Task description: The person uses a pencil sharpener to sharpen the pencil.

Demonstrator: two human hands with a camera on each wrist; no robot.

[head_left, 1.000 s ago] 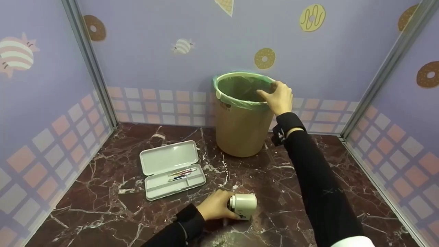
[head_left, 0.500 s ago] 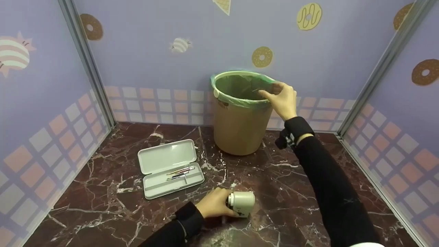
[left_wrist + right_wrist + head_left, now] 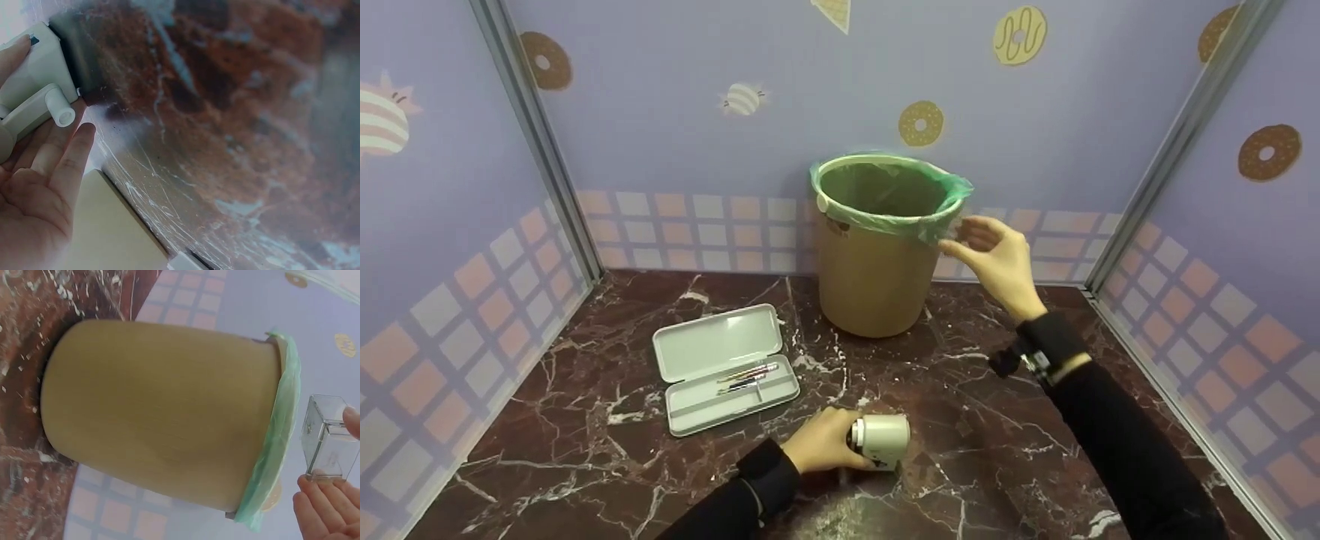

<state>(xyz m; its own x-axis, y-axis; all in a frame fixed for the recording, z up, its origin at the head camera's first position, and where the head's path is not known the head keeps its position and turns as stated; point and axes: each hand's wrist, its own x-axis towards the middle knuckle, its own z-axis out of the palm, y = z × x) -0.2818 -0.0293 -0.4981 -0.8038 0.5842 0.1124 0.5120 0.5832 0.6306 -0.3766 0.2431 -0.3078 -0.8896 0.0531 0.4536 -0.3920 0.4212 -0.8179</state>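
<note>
My left hand (image 3: 819, 444) grips a white pencil sharpener (image 3: 886, 438) low over the marbled surface. The left wrist view shows its crank handle (image 3: 56, 107) beside the curled fingers. Between the thumb and fingers of my right hand (image 3: 1003, 261) is a clear plastic shavings drawer (image 3: 329, 441), seen best in the right wrist view. It stays just outside the right rim of a tan trash bin (image 3: 876, 279). A green liner (image 3: 900, 223) is folded over that rim. The drawer is hard to make out in the head view.
An open white pencil case (image 3: 718, 345) lies left of the bin, with several pencils (image 3: 748, 377) in its tray. Purple printed panels (image 3: 675, 135) enclose the back and both sides. Small pale flecks dot the floor around the bin.
My right hand has drawn back from over the bin's opening, down and to the right, still pinching the drawer. The liner's right edge now flares outward. My left hand keeps its grip.
</note>
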